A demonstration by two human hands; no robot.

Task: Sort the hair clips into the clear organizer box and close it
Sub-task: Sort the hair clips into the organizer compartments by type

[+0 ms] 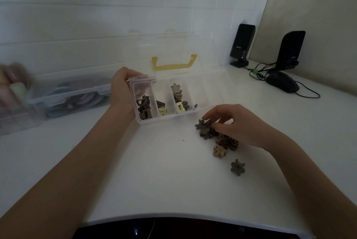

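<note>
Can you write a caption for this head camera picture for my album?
Left hand steadies the open organizer box while right hand reaches into loose flower clips.

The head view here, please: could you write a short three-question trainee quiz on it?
1. True or false: the lid of the clear plastic organizer box stands open.
2. Which hand reaches into the pile of brown flower-shaped hair clips? A left hand B right hand
3. Fill in: the lone grey-green flower clip lies on the white ____.

Key: 1 true; 2 B; 3 table.
</note>
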